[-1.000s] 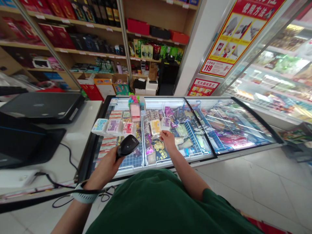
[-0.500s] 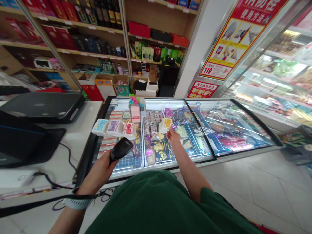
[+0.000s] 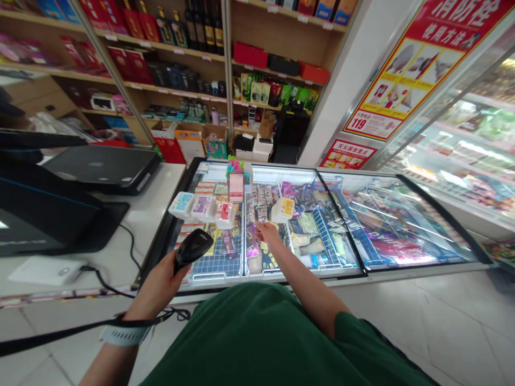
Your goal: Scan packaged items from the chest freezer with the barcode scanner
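Observation:
My left hand (image 3: 161,281) is wrapped round the handle of a black barcode scanner (image 3: 195,247), whose head points over the freezer's left end. My right hand (image 3: 266,232) hovers over the glass lid with loosely parted fingers and nothing visible in them. Just beyond it to the right stands a clear box with a yellow label (image 3: 286,206). To its left, three similar boxes sit in a row on the glass: one with a red label (image 3: 224,212), one purple (image 3: 203,206), one blue (image 3: 183,202).
The chest freezer (image 3: 225,287) holds bagged frozen goods in wire baskets. A counter (image 3: 161,190) at the left bears a dark laptop-like device (image 3: 102,166), a white box (image 3: 46,271) and cables. Stocked shelves (image 3: 181,94) stand behind, and a colourful ornament (image 3: 235,166) sits at the freezer's back.
My right hand has moved left, away from the yellow-labelled box towards the red-labelled one. The left hand still holds the scanner. The camera view has shifted slightly left.

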Demonstrator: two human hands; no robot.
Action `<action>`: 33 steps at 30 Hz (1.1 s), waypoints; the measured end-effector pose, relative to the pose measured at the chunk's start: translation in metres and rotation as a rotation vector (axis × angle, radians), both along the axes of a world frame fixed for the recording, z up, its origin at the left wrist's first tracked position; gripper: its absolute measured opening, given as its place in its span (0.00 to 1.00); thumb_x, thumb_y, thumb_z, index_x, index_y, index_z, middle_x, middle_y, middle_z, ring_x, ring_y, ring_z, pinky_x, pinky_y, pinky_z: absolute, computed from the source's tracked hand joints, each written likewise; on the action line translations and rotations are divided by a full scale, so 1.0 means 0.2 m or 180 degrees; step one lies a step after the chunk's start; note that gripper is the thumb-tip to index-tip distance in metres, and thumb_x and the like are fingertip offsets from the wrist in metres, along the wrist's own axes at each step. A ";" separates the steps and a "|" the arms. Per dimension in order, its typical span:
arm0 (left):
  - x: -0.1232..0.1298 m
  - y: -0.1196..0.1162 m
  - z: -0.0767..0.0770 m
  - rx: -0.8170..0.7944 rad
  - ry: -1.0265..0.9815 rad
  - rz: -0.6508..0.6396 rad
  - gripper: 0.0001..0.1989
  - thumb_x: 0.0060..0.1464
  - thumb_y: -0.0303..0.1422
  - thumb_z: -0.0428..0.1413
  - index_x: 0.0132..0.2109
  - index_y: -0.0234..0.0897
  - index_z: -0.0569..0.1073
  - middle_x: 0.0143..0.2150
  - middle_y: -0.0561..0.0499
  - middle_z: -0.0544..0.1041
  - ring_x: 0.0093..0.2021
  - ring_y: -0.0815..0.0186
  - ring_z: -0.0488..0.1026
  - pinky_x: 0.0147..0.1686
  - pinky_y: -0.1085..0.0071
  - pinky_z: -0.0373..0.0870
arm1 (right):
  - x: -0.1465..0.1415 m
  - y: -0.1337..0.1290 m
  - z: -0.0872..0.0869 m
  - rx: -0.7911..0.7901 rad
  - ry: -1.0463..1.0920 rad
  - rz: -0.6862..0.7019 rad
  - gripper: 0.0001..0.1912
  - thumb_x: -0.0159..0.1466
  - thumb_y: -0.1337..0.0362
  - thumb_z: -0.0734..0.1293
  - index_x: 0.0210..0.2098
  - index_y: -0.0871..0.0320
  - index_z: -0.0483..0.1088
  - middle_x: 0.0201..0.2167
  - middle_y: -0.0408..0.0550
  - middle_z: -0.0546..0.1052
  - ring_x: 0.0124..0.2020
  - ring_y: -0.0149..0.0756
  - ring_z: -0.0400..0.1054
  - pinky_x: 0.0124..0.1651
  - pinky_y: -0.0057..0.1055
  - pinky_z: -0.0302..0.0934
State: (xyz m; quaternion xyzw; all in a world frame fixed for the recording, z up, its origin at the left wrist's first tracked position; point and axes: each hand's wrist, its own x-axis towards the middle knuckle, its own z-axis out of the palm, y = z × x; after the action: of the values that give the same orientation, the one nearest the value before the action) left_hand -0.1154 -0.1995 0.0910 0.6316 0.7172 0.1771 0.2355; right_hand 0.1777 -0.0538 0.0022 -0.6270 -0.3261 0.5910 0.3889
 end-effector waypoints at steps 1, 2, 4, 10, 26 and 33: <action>-0.01 -0.01 0.00 0.0007 -0.0013 0.0029 0.23 0.57 0.44 0.48 0.53 0.34 0.68 0.47 0.39 0.79 0.46 0.51 0.77 0.45 0.61 0.71 | -0.06 0.01 0.00 -0.0039 -0.0112 0.0178 0.16 0.58 0.54 0.72 0.28 0.59 0.67 0.23 0.44 0.75 0.20 0.28 0.69 0.21 0.22 0.60; -0.02 -0.02 0.00 0.0015 -0.0024 0.0056 0.23 0.56 0.44 0.48 0.52 0.34 0.69 0.46 0.39 0.79 0.46 0.51 0.77 0.45 0.61 0.71 | -0.12 0.03 -0.01 -0.0077 -0.0257 0.0351 0.17 0.58 0.52 0.72 0.29 0.59 0.67 0.24 0.44 0.76 0.21 0.29 0.70 0.21 0.23 0.61; -0.03 -0.03 -0.01 0.0038 -0.0029 0.0115 0.23 0.56 0.44 0.48 0.52 0.33 0.69 0.46 0.38 0.79 0.45 0.51 0.77 0.45 0.60 0.72 | -0.23 0.06 -0.02 -0.0130 -0.0537 0.0508 0.20 0.56 0.49 0.73 0.30 0.58 0.67 0.25 0.45 0.76 0.21 0.31 0.70 0.21 0.24 0.61; -0.06 -0.05 -0.02 0.0033 0.0019 0.0242 0.24 0.55 0.45 0.48 0.51 0.33 0.70 0.44 0.39 0.79 0.46 0.50 0.77 0.45 0.61 0.72 | -0.45 0.17 -0.02 -0.0136 -0.1138 0.0913 0.28 0.48 0.40 0.75 0.27 0.57 0.66 0.22 0.47 0.74 0.21 0.37 0.71 0.19 0.27 0.61; -0.05 -0.02 -0.02 0.0026 0.0031 0.0191 0.24 0.56 0.45 0.48 0.52 0.33 0.70 0.46 0.39 0.79 0.46 0.51 0.77 0.44 0.62 0.72 | -0.46 0.18 0.04 -0.0522 0.0140 0.0353 0.10 0.62 0.68 0.69 0.27 0.59 0.65 0.17 0.40 0.70 0.18 0.27 0.66 0.24 0.24 0.65; 0.00 0.01 0.05 -0.0042 -0.0076 0.0073 0.23 0.55 0.45 0.48 0.51 0.33 0.69 0.46 0.38 0.79 0.46 0.51 0.77 0.45 0.61 0.72 | -0.31 0.14 0.07 -0.0244 0.0429 0.0061 0.09 0.58 0.68 0.71 0.27 0.60 0.66 0.18 0.41 0.72 0.21 0.26 0.68 0.30 0.23 0.67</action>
State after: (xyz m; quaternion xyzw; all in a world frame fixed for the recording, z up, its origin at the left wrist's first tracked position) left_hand -0.1153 -0.1970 0.1008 0.6196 0.7227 0.1825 0.2461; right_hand 0.1159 -0.0257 0.0156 -0.5970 -0.2823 0.6477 0.3800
